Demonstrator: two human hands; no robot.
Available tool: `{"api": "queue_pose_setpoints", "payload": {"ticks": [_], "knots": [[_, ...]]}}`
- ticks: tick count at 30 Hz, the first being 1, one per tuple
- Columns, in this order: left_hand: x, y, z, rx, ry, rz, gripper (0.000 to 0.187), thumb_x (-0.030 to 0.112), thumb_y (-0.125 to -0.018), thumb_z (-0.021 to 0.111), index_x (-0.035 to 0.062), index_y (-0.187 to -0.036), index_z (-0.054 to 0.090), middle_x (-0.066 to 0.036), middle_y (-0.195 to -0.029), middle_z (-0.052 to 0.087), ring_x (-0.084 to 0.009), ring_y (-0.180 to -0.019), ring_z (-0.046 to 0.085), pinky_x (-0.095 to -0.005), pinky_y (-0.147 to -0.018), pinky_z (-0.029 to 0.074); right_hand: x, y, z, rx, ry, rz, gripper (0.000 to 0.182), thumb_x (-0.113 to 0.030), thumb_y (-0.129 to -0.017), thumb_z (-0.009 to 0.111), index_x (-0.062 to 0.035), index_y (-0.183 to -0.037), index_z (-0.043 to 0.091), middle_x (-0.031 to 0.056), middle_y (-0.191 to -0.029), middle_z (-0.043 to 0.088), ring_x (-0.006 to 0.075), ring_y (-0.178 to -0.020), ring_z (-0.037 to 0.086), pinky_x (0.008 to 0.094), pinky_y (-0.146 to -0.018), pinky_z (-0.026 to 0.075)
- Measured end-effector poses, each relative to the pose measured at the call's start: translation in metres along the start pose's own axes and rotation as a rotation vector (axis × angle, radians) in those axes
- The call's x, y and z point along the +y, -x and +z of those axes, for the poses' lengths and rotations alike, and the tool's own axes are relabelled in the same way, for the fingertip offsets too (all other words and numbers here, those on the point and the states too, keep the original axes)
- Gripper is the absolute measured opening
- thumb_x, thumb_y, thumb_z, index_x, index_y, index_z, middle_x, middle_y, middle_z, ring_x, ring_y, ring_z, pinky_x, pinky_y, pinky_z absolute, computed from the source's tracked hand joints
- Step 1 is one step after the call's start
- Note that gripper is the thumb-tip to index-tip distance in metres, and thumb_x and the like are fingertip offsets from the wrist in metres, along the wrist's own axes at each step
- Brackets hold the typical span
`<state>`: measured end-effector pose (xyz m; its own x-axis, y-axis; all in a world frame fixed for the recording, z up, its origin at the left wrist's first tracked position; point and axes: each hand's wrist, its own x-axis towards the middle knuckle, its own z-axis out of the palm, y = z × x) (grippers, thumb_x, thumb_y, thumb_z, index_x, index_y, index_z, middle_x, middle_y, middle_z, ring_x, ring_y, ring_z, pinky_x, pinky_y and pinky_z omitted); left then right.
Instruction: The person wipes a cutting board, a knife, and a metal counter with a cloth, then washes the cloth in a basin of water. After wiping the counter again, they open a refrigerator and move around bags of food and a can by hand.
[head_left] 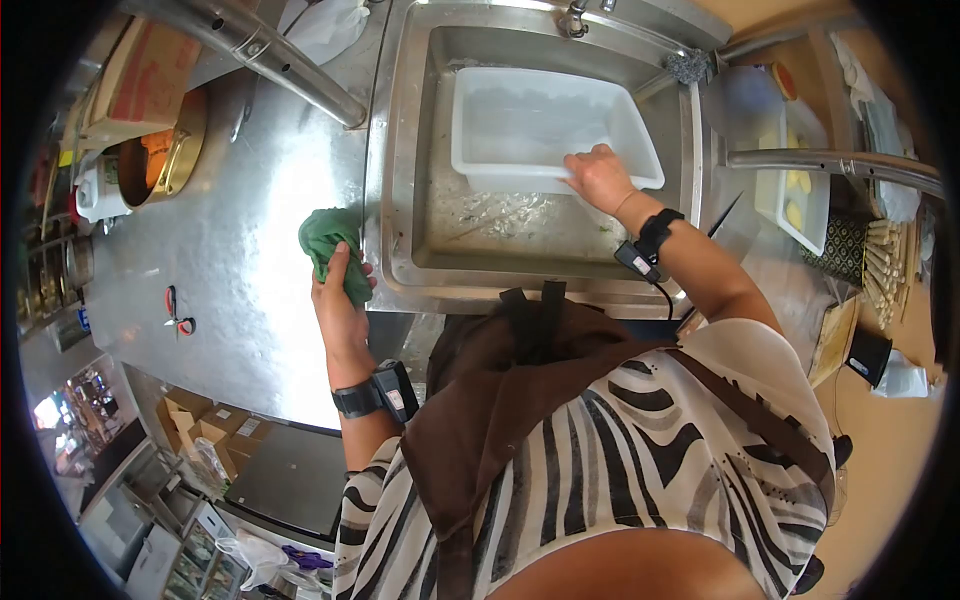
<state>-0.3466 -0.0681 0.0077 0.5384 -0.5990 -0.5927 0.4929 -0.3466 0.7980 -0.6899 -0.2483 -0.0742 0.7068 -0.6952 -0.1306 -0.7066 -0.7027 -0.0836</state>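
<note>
A white plastic tub [530, 125] sits tilted in the metal sink [430, 230]. Its near rim is pinched by my right hand [600, 180], close to the right corner. Bits of pale debris lie on the wet sink floor just in front of the tub. On the left, my left hand [342, 300] is closed around a bunched green cloth [328, 235], at the edge between the metal counter [240, 280] and the sink.
Red-handled scissors [178, 315] lie on the left counter. Behind them stands a gold-coloured pot [185, 150]. A faucet [573, 20] and a steel scrubber [687, 66] are at the sink's back edge. To the right is a white tray [790, 205] with yellow items.
</note>
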Motion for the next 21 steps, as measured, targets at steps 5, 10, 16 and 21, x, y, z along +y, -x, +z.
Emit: {"api": "queue_pose_setpoints", "payload": {"ticks": [5, 10, 16, 21], "knots": [[0.011, 0.009, 0.016, -0.181, 0.169, -0.086, 0.036, 0.03, -0.087, 0.059, 0.0016, -0.108, 0.053, -0.008, -0.091, 0.056, -0.0156, -0.077, 0.054, -0.0274, -0.064, 0.044, -0.025, 0.006, 0.001, -0.226, -0.238, 0.109, 0.058, -0.035, -0.079, 0.066, -0.0075, -0.126, 0.043, 0.0154, -0.117, 0.05, 0.0294, -0.112, 0.047, 0.0386, -0.092, 0.04], [0.005, 0.009, 0.066, -0.834, 0.816, -0.589, 0.046, 0.033, -0.088, 0.055, 0.0031, -0.121, 0.042, -0.012, -0.1, 0.048, -0.0153, -0.074, 0.046, -0.0258, -0.061, 0.042, -0.079, -0.019, -0.053, -0.022, -1.835, 0.225, 0.077, -0.044, -0.087, 0.056, -0.0106, -0.144, 0.017, 0.0145, -0.145, 0.024, 0.0295, -0.132, 0.029, 0.0455, -0.104, 0.031], [-0.008, 0.027, 0.128, -1.145, 0.812, -0.878, 0.059, 0.044, -0.085, 0.058, 0.0018, -0.123, 0.04, -0.009, -0.098, 0.045, -0.0119, -0.073, 0.044, -0.0225, -0.058, 0.041, -0.102, -0.051, -0.119, 0.016, -2.324, -0.195, 0.052, -0.034, -0.085, 0.059, -0.0055, -0.127, 0.045, 0.0175, -0.13, 0.044, 0.0295, -0.113, 0.05, 0.0419, -0.09, 0.045], [0.002, 0.017, 0.122, -1.273, 0.346, -0.802, 0.042, 0.029, -0.084, 0.062, 0.0029, -0.113, 0.046, -0.009, -0.092, 0.048, -0.0117, -0.067, 0.045, -0.0195, -0.049, 0.036, -0.105, -0.047, -0.122, 0.01, -2.079, 0.131, 0.028, -0.024, -0.08, 0.066, -0.003, -0.097, 0.058, 0.0092, -0.087, 0.058, 0.0188, -0.078, 0.058, 0.0322, -0.067, 0.049]]}}
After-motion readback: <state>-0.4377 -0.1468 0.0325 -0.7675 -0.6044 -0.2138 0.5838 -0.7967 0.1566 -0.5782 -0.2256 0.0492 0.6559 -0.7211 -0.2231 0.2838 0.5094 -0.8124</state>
